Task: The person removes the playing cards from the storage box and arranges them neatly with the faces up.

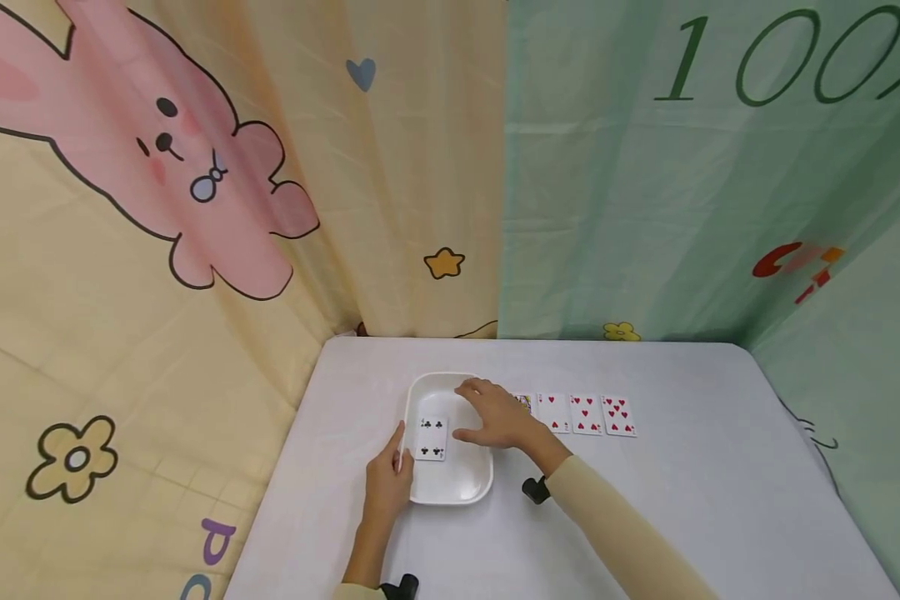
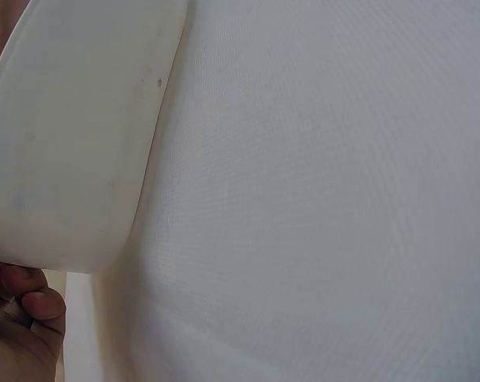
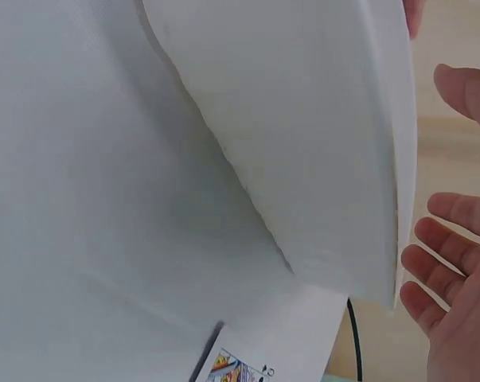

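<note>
A white tray (image 1: 465,487) stands on the table, and a four of clubs playing card (image 1: 431,439) lies face up inside it. My left hand (image 1: 387,479) grips the tray's left rim; its curled fingers (image 2: 44,304) show against the tray wall in the left wrist view. Over the tray's right side hovers my right hand (image 1: 498,414), fingers spread and thumb apart, holding nothing. Its separated fingers (image 3: 442,270) appear beside the tray rim in the right wrist view.
Right of the tray runs a row of face-up cards: a picture card (image 1: 523,402), partly behind my right hand, then heart cards (image 1: 587,415). The white table (image 1: 682,500) meets patterned curtains (image 1: 420,167) at the back and sides.
</note>
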`<action>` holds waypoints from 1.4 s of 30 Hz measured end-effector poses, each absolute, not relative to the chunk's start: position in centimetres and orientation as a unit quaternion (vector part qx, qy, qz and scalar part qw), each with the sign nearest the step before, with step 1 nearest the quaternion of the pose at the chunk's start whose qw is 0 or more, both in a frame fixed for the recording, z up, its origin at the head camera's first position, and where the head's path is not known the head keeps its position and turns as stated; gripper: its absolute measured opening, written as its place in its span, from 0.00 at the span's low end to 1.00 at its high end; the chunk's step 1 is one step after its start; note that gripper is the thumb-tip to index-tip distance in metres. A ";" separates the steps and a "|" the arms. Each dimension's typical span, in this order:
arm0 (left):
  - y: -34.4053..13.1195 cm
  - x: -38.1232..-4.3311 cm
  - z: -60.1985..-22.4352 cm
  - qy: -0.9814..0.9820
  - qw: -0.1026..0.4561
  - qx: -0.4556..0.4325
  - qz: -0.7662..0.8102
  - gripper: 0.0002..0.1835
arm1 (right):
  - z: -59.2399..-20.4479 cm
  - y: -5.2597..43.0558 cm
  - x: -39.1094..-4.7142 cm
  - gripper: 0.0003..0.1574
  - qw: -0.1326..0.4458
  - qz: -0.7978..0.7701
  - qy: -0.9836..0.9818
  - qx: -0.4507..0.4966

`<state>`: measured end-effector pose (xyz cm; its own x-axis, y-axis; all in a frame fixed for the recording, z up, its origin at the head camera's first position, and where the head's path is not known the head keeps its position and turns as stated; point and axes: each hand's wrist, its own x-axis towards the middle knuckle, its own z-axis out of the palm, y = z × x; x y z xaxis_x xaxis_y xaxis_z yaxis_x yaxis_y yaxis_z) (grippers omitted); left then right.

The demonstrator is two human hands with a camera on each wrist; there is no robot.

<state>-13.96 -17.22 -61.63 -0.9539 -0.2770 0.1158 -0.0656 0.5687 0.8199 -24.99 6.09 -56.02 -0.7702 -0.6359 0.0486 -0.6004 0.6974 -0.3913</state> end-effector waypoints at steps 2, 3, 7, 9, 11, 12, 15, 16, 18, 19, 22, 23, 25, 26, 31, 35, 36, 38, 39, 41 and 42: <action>-17.2 -14.0 -61.6 -0.879 0.113 0.097 -0.452 0.30 | -56.4 5.3 -25.0 0.51 0.047 -0.194 0.918 -0.344; -17.2 -14.0 -61.6 -0.880 0.112 0.096 -0.451 0.30 | -56.6 4.9 -25.0 0.51 0.048 -0.195 0.917 -0.346; -17.3 -14.0 -61.6 -0.882 0.110 0.095 -0.449 0.29 | -57.2 3.4 -24.9 0.54 0.058 -0.187 0.917 -0.348; -17.3 -13.9 -61.6 -0.881 0.109 0.095 -0.451 0.30 | -57.6 2.7 -24.9 0.55 0.060 -0.181 0.918 -0.346; -17.3 -14.0 -61.6 -0.879 0.109 0.094 -0.455 0.30 | -57.8 2.1 -24.9 0.58 0.063 -0.172 0.921 -0.344; -17.3 -14.0 -61.7 -0.878 0.110 0.094 -0.456 0.30 | -58.0 1.8 -25.0 0.59 0.064 -0.162 0.923 -0.342; -17.2 -14.1 -61.8 -0.880 0.111 0.089 -0.454 0.30 | -58.2 1.2 -24.9 0.63 0.063 -0.133 0.930 -0.337; -17.2 -14.1 -61.8 -0.881 0.112 0.088 -0.452 0.30 | -58.3 1.1 -24.9 0.64 0.063 -0.124 0.931 -0.337; -17.2 -14.1 -61.8 -0.883 0.113 0.089 -0.447 0.30 | -58.4 0.8 -24.9 0.66 0.060 -0.109 0.933 -0.339; -17.2 -14.1 -61.7 -0.883 0.113 0.090 -0.447 0.30 | -58.5 0.6 -24.9 0.67 0.060 -0.104 0.933 -0.338; -17.2 -14.1 -61.7 -0.882 0.116 0.093 -0.447 0.30 | -58.8 0.1 -24.7 0.69 0.064 -0.091 0.935 -0.336; -17.2 -14.1 -61.7 -0.881 0.118 0.092 -0.448 0.30 | -58.9 0.0 -24.7 0.70 0.066 -0.083 0.937 -0.333; -17.2 -14.1 -61.8 -0.880 0.123 0.087 -0.451 0.30 | -59.1 -0.2 -24.5 0.72 0.069 -0.070 0.940 -0.328; -17.2 -14.1 -61.8 -0.879 0.126 0.084 -0.451 0.30 | -59.1 -0.3 -24.5 0.72 0.072 -0.064 0.940 -0.327; -17.3 -14.0 -61.6 -0.877 0.131 0.083 -0.455 0.29 | -59.4 -0.6 -24.4 0.69 0.072 -0.042 0.941 -0.329; -17.3 -14.0 -61.6 -0.878 0.131 0.087 -0.452 0.30 | -59.5 -0.6 -24.3 0.64 0.068 -0.047 0.941 -0.328; -17.3 -14.0 -61.6 -0.879 0.130 0.087 -0.451 0.30 | -59.5 -0.6 -24.3 0.62 0.068 -0.050 0.942 -0.326; -17.3 -14.1 -61.7 -0.880 0.126 0.090 -0.449 0.30 | -59.4 -0.5 -24.3 0.60 0.068 -0.056 0.942 -0.324; -17.3 -14.0 -61.6 -0.880 0.123 0.093 -0.450 0.30 | -59.4 -0.5 -24.2 0.60 0.068 -0.059 0.942 -0.323; -17.2 -14.1 -61.7 -0.880 0.119 0.097 -0.450 0.30 | -59.3 -0.5 -24.2 0.59 0.068 -0.061 0.942 -0.323; -17.2 -14.0 -61.7 -0.880 0.118 0.099 -0.449 0.29 | -59.3 -0.5 -24.2 0.59 0.069 -0.061 0.942 -0.322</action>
